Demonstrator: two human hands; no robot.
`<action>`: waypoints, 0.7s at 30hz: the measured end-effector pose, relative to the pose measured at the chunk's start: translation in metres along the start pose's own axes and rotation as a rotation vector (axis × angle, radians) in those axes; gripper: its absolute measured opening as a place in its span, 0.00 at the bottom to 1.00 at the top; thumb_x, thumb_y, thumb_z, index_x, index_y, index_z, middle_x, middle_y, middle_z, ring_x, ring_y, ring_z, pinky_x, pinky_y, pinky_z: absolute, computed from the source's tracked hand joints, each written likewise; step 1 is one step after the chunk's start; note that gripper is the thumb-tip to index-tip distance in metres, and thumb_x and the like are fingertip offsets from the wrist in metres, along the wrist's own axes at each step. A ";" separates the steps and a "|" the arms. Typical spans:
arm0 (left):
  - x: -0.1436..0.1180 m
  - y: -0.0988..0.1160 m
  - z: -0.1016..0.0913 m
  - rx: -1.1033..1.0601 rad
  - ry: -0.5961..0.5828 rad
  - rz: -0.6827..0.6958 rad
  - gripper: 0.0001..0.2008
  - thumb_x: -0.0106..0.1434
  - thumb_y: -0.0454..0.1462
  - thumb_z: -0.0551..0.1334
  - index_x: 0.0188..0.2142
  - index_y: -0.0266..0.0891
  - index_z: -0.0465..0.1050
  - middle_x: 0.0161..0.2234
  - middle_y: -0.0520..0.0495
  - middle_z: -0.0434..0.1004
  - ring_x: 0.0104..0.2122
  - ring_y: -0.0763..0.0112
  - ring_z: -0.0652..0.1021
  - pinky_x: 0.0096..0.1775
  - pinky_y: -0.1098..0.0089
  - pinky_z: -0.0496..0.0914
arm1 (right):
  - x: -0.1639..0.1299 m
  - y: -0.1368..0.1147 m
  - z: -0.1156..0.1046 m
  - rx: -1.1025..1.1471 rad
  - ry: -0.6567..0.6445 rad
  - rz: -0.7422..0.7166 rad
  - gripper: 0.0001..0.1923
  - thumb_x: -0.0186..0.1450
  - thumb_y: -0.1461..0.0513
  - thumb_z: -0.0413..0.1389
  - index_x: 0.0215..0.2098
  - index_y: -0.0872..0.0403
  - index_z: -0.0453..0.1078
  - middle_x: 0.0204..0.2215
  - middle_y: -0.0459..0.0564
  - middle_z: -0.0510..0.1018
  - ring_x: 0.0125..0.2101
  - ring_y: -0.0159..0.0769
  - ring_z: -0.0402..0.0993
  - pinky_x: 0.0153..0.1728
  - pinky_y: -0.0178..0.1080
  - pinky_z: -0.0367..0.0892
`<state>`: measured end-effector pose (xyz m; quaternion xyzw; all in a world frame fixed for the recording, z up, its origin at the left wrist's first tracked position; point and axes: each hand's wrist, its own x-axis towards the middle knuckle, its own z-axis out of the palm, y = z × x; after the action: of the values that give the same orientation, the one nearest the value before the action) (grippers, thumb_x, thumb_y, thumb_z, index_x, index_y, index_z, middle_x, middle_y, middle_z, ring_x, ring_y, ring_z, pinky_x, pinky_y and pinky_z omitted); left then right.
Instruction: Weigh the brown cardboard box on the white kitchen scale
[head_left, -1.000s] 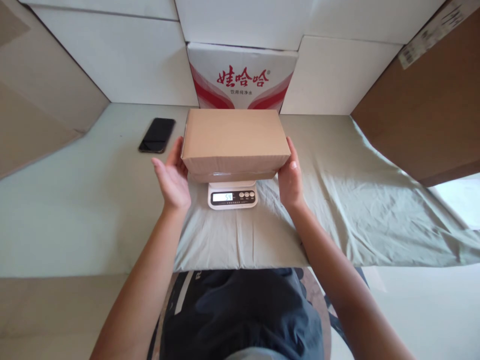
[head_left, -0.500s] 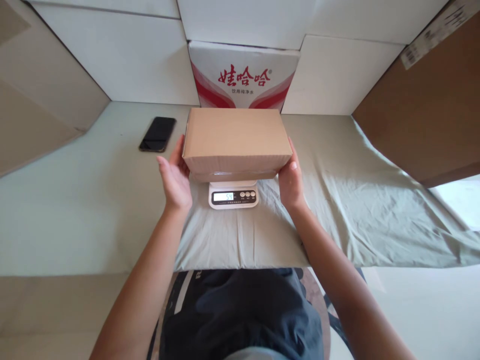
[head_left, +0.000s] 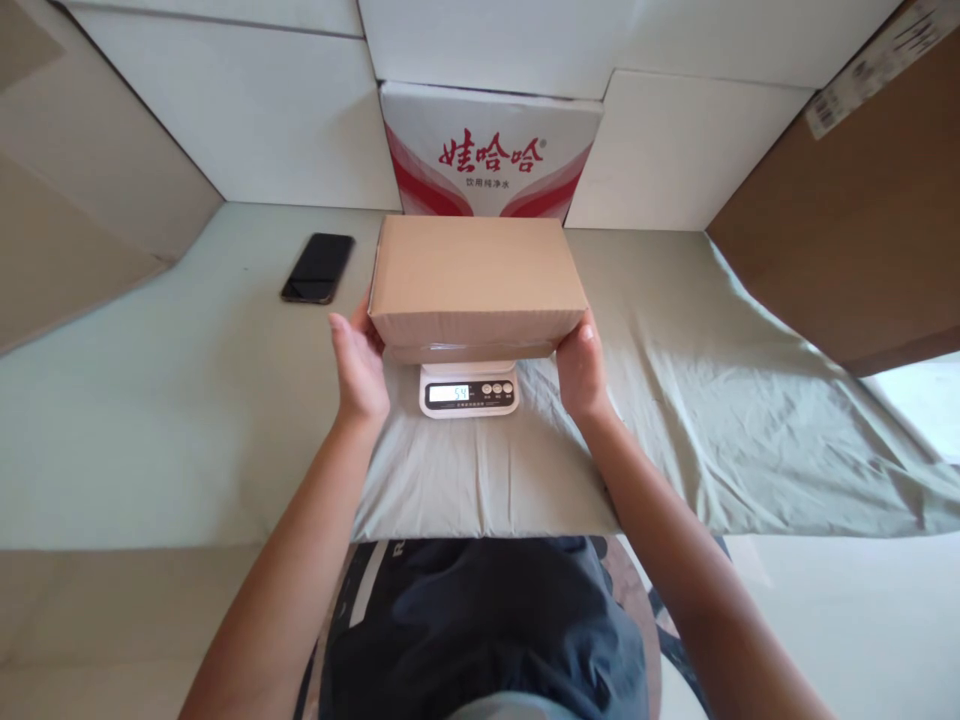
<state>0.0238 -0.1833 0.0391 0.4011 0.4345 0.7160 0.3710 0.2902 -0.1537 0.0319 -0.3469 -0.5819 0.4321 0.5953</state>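
Observation:
A closed brown cardboard box (head_left: 480,265) sits across a small white kitchen scale (head_left: 469,410), hiding its weighing platform. The scale's lit display appears to read 54, with several round buttons beside it. At the box's left end is my left hand (head_left: 360,365), its thumb raised apart and its fingers tucked behind and under the lower edge. My right hand (head_left: 581,370) cups the opposite end near the front corner, thumb up, fingertips mostly hidden by the box. Clear tape shows on the box's front face.
A dark smartphone (head_left: 319,268) lies left of the box on the pale green cloth (head_left: 187,400). Behind stands a white and red carton (head_left: 491,155) against white panels. Large brown cartons (head_left: 862,220) flank the right side, and another carton (head_left: 90,180) the left.
My left hand has shifted slightly inward to the right. Fingers of both hands have slid lower along the box's ends. The box and the scale's reading look the same.

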 end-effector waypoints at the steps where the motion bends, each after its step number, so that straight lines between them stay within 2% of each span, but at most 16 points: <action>1: -0.001 0.001 0.001 -0.002 0.002 0.001 0.48 0.68 0.78 0.52 0.65 0.50 0.85 0.68 0.38 0.84 0.81 0.41 0.67 0.78 0.45 0.68 | 0.000 0.000 0.000 0.003 -0.002 0.001 0.46 0.73 0.28 0.51 0.82 0.34 0.61 0.84 0.39 0.65 0.87 0.50 0.52 0.89 0.57 0.51; 8: -0.004 0.008 0.006 -0.014 0.015 0.006 0.41 0.69 0.75 0.57 0.58 0.50 0.88 0.65 0.43 0.87 0.80 0.44 0.68 0.78 0.50 0.69 | 0.000 0.005 -0.002 0.067 -0.002 -0.025 0.41 0.74 0.32 0.54 0.79 0.34 0.68 0.83 0.38 0.68 0.87 0.53 0.52 0.89 0.59 0.49; 15: 0.001 0.000 -0.002 0.003 0.062 0.012 0.40 0.70 0.75 0.57 0.55 0.51 0.89 0.64 0.42 0.87 0.76 0.43 0.74 0.75 0.50 0.71 | 0.000 0.001 0.000 0.048 -0.013 -0.048 0.38 0.75 0.33 0.52 0.78 0.33 0.69 0.80 0.39 0.73 0.86 0.53 0.55 0.88 0.59 0.54; 21: -0.002 -0.001 0.000 -0.023 0.053 0.021 0.38 0.71 0.73 0.58 0.54 0.51 0.89 0.61 0.43 0.89 0.77 0.44 0.73 0.74 0.51 0.73 | -0.001 -0.001 0.004 0.049 -0.032 -0.061 0.36 0.77 0.34 0.51 0.77 0.34 0.70 0.77 0.40 0.75 0.86 0.52 0.55 0.89 0.57 0.52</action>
<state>0.0251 -0.1841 0.0377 0.3822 0.4316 0.7353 0.3562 0.2867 -0.1547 0.0325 -0.3072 -0.5909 0.4336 0.6070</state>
